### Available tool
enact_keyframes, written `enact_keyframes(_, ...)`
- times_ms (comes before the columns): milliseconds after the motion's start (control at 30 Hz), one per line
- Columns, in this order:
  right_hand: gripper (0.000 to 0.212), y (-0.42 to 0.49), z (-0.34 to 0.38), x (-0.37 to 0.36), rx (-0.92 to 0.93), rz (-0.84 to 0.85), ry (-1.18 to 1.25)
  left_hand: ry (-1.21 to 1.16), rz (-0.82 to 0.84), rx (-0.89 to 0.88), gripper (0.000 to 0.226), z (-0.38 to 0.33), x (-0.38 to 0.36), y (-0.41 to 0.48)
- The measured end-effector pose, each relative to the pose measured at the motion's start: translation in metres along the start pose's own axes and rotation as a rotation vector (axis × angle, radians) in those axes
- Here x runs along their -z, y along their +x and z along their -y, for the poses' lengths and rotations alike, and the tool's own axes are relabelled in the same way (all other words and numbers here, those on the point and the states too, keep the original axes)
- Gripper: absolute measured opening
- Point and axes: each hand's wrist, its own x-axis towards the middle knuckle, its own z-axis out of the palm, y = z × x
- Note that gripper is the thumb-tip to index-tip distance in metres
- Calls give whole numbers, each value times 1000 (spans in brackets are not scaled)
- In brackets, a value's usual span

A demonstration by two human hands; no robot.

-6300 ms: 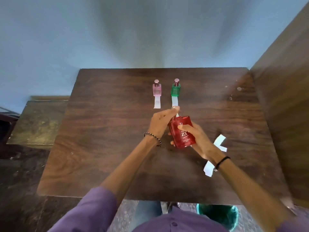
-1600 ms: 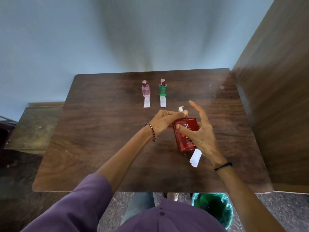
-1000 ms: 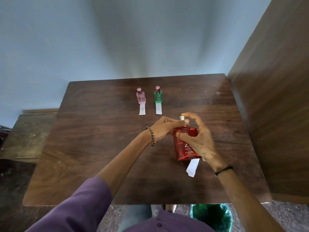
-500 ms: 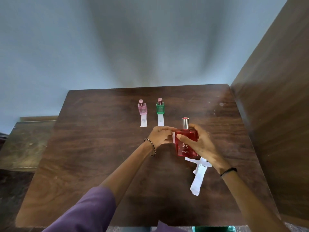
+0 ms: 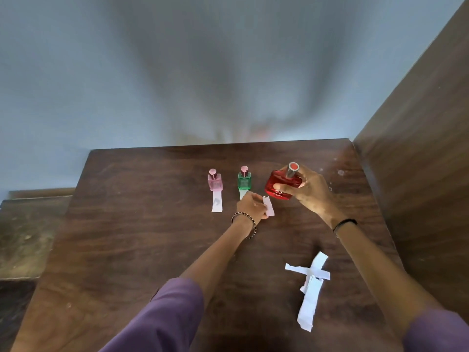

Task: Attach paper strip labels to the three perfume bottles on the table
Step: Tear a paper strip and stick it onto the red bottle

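A big red perfume bottle [image 5: 279, 185] with a silver cap is gripped by my right hand [image 5: 308, 190] and tilted, at the far end of the row. My left hand [image 5: 251, 207] pinches a white paper strip [image 5: 269, 206] just below and left of that bottle. A small pink bottle [image 5: 215, 181] stands upright with a paper strip [image 5: 217, 201] running from its base toward me. Beside it stands a small green bottle [image 5: 244, 179]; its strip [image 5: 243, 193] is partly hidden by my left hand.
The dark wooden table [image 5: 142, 237] carries a loose pile of spare white strips [image 5: 311, 288] at the near right. A wooden panel [image 5: 418, 161] rises along the right edge. A lower bench [image 5: 22, 237] sits to the left, a pale wall behind.
My right hand has carried the red bottle away from me into line with the other two. My left hand went along, holding the strip. The spare strips stay behind near me.
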Motion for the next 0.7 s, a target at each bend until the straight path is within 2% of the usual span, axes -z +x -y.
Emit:
enact_keyframes(200,41,25,1,-2,2,52,-26,25,-18,-12,33,-6,-6,15)
enact_keyframes(367,38,36,-4,-3,21,82,-89,39,-13,-32,32,-6,-15,28)
enact_keyframes(700,40,39,-12,-2,41,93,-176,242,-159,-168,23,1,-32,35)
